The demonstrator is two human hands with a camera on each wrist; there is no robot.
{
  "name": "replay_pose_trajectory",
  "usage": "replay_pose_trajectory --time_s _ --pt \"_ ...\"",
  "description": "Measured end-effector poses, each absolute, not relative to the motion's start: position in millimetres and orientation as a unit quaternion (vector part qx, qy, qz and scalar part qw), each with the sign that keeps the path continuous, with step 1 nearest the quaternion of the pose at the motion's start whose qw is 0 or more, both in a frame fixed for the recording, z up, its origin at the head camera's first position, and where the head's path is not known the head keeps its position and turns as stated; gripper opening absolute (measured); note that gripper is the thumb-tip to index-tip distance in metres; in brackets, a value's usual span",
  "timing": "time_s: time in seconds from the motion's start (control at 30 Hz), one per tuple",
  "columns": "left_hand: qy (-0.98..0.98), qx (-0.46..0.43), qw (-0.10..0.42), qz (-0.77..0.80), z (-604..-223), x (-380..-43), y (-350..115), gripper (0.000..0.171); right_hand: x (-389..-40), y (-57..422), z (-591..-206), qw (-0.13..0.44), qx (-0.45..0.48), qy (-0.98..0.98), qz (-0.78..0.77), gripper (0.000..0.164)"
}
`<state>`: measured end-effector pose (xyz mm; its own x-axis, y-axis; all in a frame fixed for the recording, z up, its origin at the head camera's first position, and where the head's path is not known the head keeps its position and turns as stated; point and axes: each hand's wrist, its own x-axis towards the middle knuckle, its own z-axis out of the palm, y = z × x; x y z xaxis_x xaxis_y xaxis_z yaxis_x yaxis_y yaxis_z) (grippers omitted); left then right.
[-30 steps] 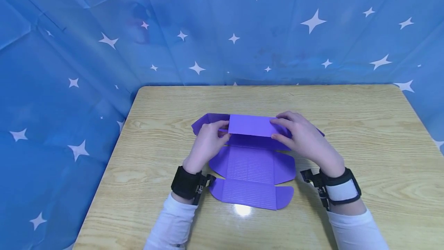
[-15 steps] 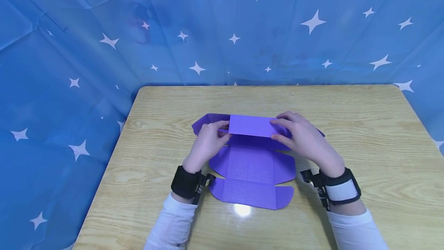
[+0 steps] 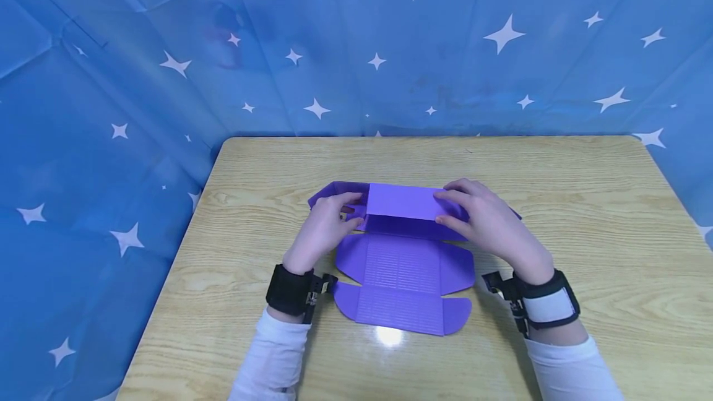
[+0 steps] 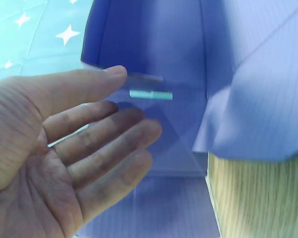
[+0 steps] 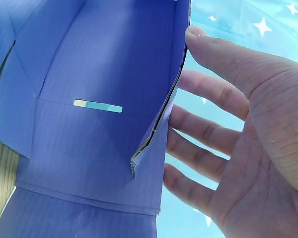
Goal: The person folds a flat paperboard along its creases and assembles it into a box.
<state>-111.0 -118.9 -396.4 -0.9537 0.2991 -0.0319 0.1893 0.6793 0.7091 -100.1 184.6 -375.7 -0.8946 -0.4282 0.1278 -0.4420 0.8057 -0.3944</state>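
Observation:
A purple cardboard box blank (image 3: 401,265) lies partly folded on the wooden table (image 3: 557,172). Its far panel (image 3: 401,201) stands raised and its near flaps lie flat. My left hand (image 3: 346,210) is at the panel's left end with the fingers nearly straight, touching the left side flap (image 3: 334,190). In the left wrist view this left hand (image 4: 89,148) is spread before the purple wall (image 4: 159,44). My right hand (image 3: 445,206) pinches the panel's right end. In the right wrist view the right hand (image 5: 228,124) has its thumb at the wall's (image 5: 104,64) edge and its fingers behind.
Blue cloth with white stars (image 3: 390,48) hangs behind and to the left of the table. Black camera straps sit on both wrists. A narrow slot (image 5: 98,105) is cut in the box's inner panel. Bare wood surrounds the box on all sides.
My left hand has slid a little to the left, off the raised panel's end and onto the left side flap. The right hand and the box have stayed put.

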Motion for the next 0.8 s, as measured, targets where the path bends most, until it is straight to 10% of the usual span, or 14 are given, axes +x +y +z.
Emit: replay_pose_trajectory --time_s 0.8 --pt "0.932 0.076 0.080 0.346 -423.5 -121.2 -127.7 0.035 -99.4 184.0 -374.7 0.011 0.226 -0.951 0.212 0.046"
